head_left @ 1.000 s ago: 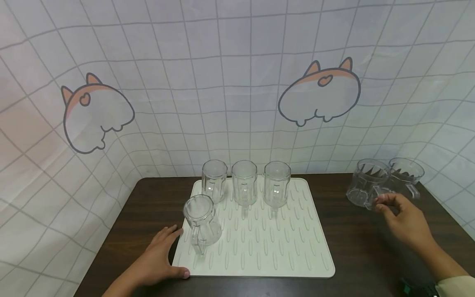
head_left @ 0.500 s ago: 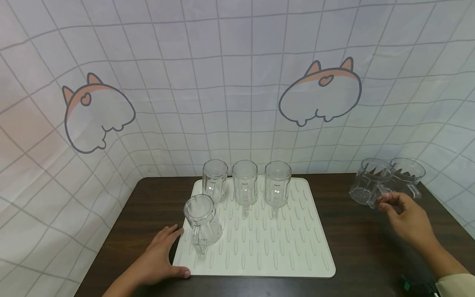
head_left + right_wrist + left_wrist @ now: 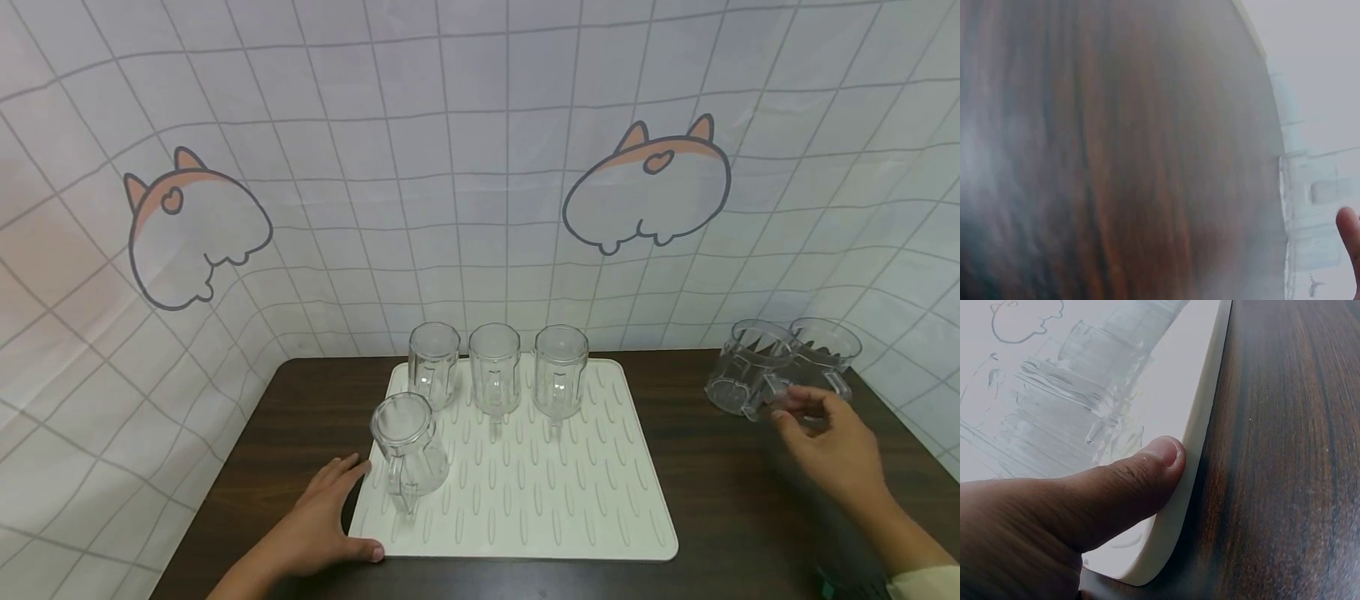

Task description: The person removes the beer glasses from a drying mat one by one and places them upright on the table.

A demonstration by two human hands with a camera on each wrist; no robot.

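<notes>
At the right of the table, two clear glass mugs stand side by side, a nearer mug (image 3: 738, 379) and a farther mug (image 3: 825, 346). My right hand (image 3: 836, 437) is at the nearer mug's handle, thumb and forefinger apart; in the right wrist view the thumb (image 3: 1349, 231) shows clear of the glass. My left hand (image 3: 318, 525) rests at the front left corner of a white ribbed drying mat (image 3: 570, 500), fingers extended along its side and thumb on its front edge. A mug (image 3: 412, 454) stands on the mat beside that hand, seemingly upside down.
Along the mat's back edge stand a left mug (image 3: 433, 367), a middle mug (image 3: 494, 371) and a right mug (image 3: 560, 371), handles toward me. Behind the dark wooden table (image 3: 675, 467) hangs a white grid-patterned curtain (image 3: 487, 167) with cartoon animals.
The nearer right mug has shifted slightly to the right with my right hand, then stopped. The hand has drawn a little farther right and its fingers have parted. My left hand has stayed still.
</notes>
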